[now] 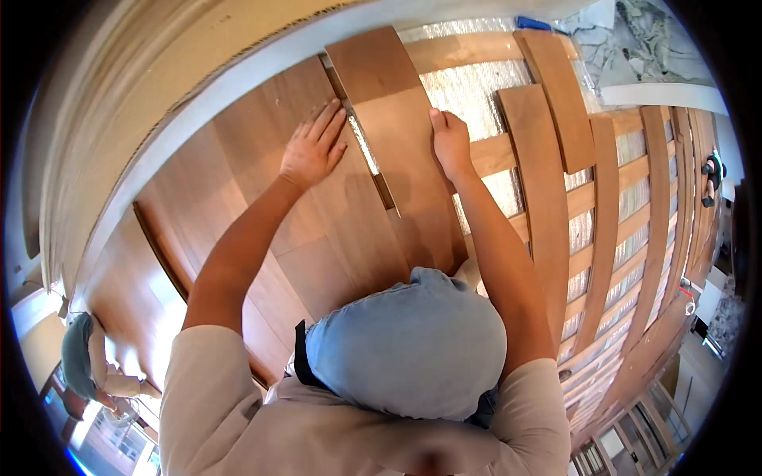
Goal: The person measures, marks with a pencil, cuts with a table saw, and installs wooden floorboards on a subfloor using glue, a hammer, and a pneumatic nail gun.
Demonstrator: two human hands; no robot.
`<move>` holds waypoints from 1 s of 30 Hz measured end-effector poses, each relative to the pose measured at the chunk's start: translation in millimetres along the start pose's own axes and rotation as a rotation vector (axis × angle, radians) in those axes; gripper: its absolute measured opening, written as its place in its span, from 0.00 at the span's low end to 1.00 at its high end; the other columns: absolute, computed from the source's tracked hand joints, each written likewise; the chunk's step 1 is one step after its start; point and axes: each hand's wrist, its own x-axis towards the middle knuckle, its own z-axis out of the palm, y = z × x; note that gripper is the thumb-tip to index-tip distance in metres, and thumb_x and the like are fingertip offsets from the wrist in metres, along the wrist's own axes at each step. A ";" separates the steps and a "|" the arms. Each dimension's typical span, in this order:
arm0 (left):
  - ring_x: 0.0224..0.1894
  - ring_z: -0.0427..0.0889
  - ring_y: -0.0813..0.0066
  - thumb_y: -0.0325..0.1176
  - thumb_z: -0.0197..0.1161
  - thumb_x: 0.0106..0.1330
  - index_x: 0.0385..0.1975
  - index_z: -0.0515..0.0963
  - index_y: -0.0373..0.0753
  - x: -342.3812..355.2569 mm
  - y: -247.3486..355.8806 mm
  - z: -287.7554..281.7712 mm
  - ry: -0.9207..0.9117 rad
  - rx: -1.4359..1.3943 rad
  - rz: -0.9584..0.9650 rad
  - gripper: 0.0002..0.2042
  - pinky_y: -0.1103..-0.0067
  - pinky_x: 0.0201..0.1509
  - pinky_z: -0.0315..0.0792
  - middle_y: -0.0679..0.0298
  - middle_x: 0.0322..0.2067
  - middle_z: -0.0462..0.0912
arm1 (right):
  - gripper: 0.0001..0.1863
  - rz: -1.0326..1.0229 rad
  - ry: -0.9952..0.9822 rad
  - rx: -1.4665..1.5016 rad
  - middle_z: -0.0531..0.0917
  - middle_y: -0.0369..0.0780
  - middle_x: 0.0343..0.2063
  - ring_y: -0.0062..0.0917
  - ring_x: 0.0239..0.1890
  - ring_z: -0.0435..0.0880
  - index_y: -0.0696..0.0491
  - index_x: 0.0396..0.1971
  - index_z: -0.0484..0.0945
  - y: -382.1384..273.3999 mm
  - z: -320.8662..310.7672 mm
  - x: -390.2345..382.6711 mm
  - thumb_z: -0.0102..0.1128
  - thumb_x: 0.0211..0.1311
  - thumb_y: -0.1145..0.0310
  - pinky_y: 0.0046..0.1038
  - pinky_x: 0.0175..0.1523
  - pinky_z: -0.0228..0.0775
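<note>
A wide brown wooden floorboard (397, 119) lies in front of me, beside the finished floor (262, 143). Between the two runs a narrow gap (369, 155) with silver foil showing in it. My left hand (316, 148) rests flat on the laid boards at that gap, fingers stretched out, the fingertips close to the floorboard's left edge. On the other side, my right hand (451, 143) is closed round the floorboard's right edge; some of its fingers are hidden. My bent knee in blue trousers covers the near end of the board.
On the right, loose floorboards (533, 159) lie across wooden battens (492, 152) over silver foil (476, 87). A blue-handled tool (533, 24) lies at the far edge by the wall (262, 71). A person (79, 357) bends down at lower left; another (713, 178) is far right.
</note>
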 end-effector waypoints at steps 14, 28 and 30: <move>0.73 0.62 0.56 0.39 0.58 0.69 0.69 0.67 0.43 14.6 -3.2 -6.6 -0.088 0.029 0.180 0.27 0.63 0.75 0.58 0.56 0.72 0.62 | 0.23 0.015 0.006 -0.041 0.84 0.51 0.29 0.45 0.32 0.81 0.59 0.34 0.81 0.8 23.6 13.9 0.51 0.74 0.53 0.39 0.42 0.72; 0.75 0.58 0.63 0.40 0.58 0.69 0.68 0.69 0.46 10.7 -7.1 -4.3 -0.186 -0.020 0.132 0.27 0.64 0.78 0.53 0.61 0.72 0.63 | 0.19 -0.345 0.203 -0.623 0.82 0.44 0.23 0.42 0.27 0.82 0.53 0.25 0.76 -6.1 27.7 1.9 0.49 0.75 0.58 0.43 0.32 0.73; 0.75 0.58 0.63 0.40 0.58 0.68 0.68 0.69 0.46 9.6 -7.3 -4.6 -0.194 -0.023 0.119 0.27 0.64 0.78 0.52 0.62 0.72 0.63 | 0.19 -0.443 0.218 -0.679 0.81 0.43 0.23 0.41 0.27 0.82 0.53 0.24 0.76 -3.9 24.3 4.2 0.50 0.75 0.58 0.43 0.32 0.74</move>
